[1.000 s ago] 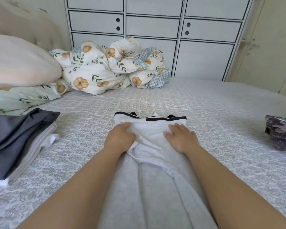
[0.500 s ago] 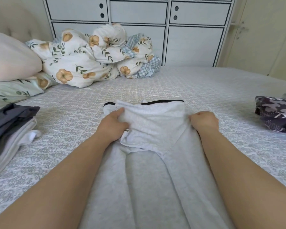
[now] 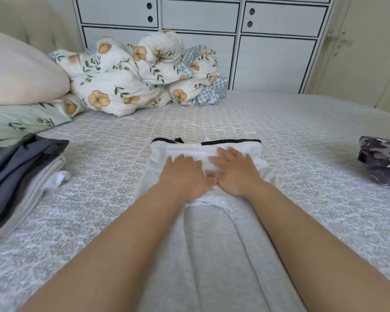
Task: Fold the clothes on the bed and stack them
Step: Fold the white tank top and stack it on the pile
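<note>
Light grey trousers [image 3: 216, 248] with a black-trimmed waistband lie lengthwise on the bed [image 3: 113, 181], waist end away from me, legs running toward me. Both my hands rest flat on the upper part just below the waistband. My left hand [image 3: 185, 175] lies with fingers straight, palm down. My right hand [image 3: 234, 171] sits beside it, fingers spread on the cloth, thumbs nearly touching. A stack of folded clothes [image 3: 20, 176], dark grey on top, sits at the left edge. A camouflage-patterned garment [image 3: 383, 163] lies crumpled at the right edge.
A bunched floral duvet [image 3: 131, 82] and pillows [image 3: 20, 70] fill the far left by the headboard. White cabinets [image 3: 212, 32] stand behind the bed. Patterned bedsheet lies bare on both sides of the trousers.
My left hand let go of the fabric fold and flattened. My right hand moved in from the trousers' right side to the middle, now palm down beside the left.
</note>
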